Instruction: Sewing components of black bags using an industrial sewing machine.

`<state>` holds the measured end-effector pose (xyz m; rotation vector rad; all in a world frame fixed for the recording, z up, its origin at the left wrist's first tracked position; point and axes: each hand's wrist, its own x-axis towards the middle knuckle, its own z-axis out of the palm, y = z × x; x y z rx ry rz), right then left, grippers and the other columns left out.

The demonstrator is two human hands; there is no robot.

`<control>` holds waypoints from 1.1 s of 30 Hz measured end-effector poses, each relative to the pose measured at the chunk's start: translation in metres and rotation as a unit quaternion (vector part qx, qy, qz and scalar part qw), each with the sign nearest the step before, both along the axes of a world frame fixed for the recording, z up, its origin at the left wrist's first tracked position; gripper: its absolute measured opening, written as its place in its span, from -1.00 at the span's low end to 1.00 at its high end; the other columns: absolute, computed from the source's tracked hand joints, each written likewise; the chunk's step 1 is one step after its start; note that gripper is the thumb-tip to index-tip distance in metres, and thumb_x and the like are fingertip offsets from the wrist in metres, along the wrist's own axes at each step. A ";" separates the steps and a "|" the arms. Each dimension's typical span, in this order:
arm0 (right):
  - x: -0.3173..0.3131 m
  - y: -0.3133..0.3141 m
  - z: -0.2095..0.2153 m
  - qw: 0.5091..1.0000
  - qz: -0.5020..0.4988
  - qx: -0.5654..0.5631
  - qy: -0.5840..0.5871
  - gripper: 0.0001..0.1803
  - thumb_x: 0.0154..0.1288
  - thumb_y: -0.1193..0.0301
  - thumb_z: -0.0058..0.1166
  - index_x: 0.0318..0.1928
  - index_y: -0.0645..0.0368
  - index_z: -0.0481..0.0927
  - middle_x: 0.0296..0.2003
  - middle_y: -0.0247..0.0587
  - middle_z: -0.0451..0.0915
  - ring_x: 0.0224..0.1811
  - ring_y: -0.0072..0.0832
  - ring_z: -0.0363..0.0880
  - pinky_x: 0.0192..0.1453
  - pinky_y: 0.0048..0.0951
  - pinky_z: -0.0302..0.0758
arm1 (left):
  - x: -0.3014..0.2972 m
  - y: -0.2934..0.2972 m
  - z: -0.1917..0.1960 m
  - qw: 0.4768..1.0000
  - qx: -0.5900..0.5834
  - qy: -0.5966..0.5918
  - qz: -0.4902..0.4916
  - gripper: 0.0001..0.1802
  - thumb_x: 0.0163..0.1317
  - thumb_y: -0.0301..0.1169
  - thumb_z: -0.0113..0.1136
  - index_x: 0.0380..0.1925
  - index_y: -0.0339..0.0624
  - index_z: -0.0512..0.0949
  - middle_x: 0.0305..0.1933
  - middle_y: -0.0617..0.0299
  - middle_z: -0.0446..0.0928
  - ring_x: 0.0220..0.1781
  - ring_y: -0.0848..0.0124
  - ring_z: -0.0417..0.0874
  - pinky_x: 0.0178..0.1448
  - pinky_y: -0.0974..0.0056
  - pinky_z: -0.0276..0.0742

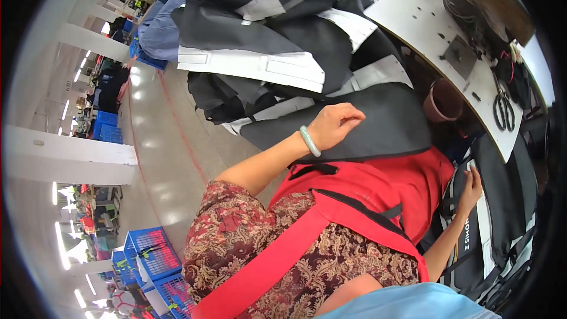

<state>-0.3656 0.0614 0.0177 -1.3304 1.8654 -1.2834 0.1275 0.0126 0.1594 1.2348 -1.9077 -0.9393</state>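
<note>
My left hand (333,129), with a pale green bangle (310,141) on its wrist, is above a large black fabric panel (378,119). Its fingers are curled together, and nothing shows in them. At the right, my right hand (471,189) is beside a stack of black and white fabric pieces (502,195), some with white lettering. Its fingers are partly stretched and apart; whether they touch the cloth I cannot tell. A red apron (366,186) covers my lap and lies against the black panel's near edge.
A heap of black pieces with white strips (254,66) rises ahead. At the right is a white table (431,29) with black scissors (504,112); a pinkish bin (443,101) stands below its edge. Blue crates (155,254) stand on the left floor.
</note>
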 end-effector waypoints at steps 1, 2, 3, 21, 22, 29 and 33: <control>0.025 -0.009 0.016 0.999 0.033 -0.014 0.004 -0.72 0.46 0.46 -0.03 0.07 0.26 0.61 -0.17 -0.24 0.67 -0.11 -0.56 0.60 0.05 -0.57 0.45 | 0.015 0.001 -0.001 1.000 -0.006 0.004 -0.003 -0.85 0.23 -0.57 0.17 -0.20 -0.30 0.63 -0.26 0.15 0.62 -0.28 0.39 0.65 -0.17 0.36 0.53; 0.051 -0.018 0.033 0.999 0.031 -0.020 0.007 -0.72 0.46 0.46 -0.03 0.07 0.26 0.61 -0.17 -0.24 0.67 -0.11 -0.56 0.60 0.05 -0.57 0.45 | 0.031 0.002 -0.002 0.998 -0.065 -0.014 0.017 -0.86 0.23 -0.56 0.17 -0.22 -0.29 0.63 -0.26 0.11 0.61 -0.29 0.30 0.65 -0.19 0.31 0.53; 0.076 -0.026 0.054 0.998 0.061 0.004 0.004 -0.73 0.45 0.47 -0.02 0.06 0.24 0.61 -0.20 -0.27 0.66 -0.14 -0.59 0.58 0.01 -0.59 0.44 | 0.048 0.001 -0.003 0.991 -0.125 -0.030 0.037 -0.86 0.22 -0.55 0.17 -0.23 -0.28 0.63 -0.27 0.08 0.61 -0.31 0.21 0.64 -0.22 0.26 0.54; 0.340 -0.076 0.149 0.895 0.438 -0.002 0.085 -0.78 0.28 0.55 0.14 -0.06 0.18 0.66 -0.27 -0.18 0.66 -0.23 -0.37 0.58 -0.16 -0.40 0.51 | 0.180 -0.047 0.015 0.976 -0.175 -0.094 0.083 -0.90 0.09 -0.45 0.27 -0.43 -0.24 0.58 -0.43 0.05 0.51 -0.37 0.05 0.56 -0.28 0.11 0.49; 0.346 -0.081 0.151 0.905 0.419 -0.048 0.061 -0.76 0.29 0.54 0.14 -0.03 0.17 0.65 -0.23 -0.18 0.66 -0.19 -0.37 0.58 -0.11 -0.41 0.51 | 0.167 -0.034 0.007 0.977 -0.204 -0.050 0.036 -0.91 0.08 -0.46 0.27 -0.47 -0.22 0.56 -0.45 0.05 0.49 -0.37 0.05 0.56 -0.29 0.11 0.48; 0.403 -0.096 0.158 0.876 0.453 -0.053 0.157 -0.42 0.23 0.33 0.24 0.27 0.07 0.44 0.21 -0.03 0.45 0.28 -0.10 0.39 0.36 -0.22 0.29 | 0.089 0.036 -0.033 0.983 -0.168 -0.064 0.046 -0.88 0.12 -0.43 0.24 -0.48 -0.19 0.50 -0.38 0.13 0.44 -0.28 0.13 0.55 -0.20 0.12 0.49; 0.409 -0.110 0.101 0.895 0.440 0.071 -0.007 -0.44 0.29 0.30 0.22 0.28 0.09 0.43 0.18 -0.02 0.46 0.17 -0.28 0.49 0.25 -0.32 0.40 | 0.079 0.036 -0.033 0.980 -0.189 -0.034 0.049 -0.89 0.12 -0.44 0.26 -0.47 -0.20 0.51 -0.41 0.16 0.44 -0.31 0.13 0.55 -0.23 0.11 0.47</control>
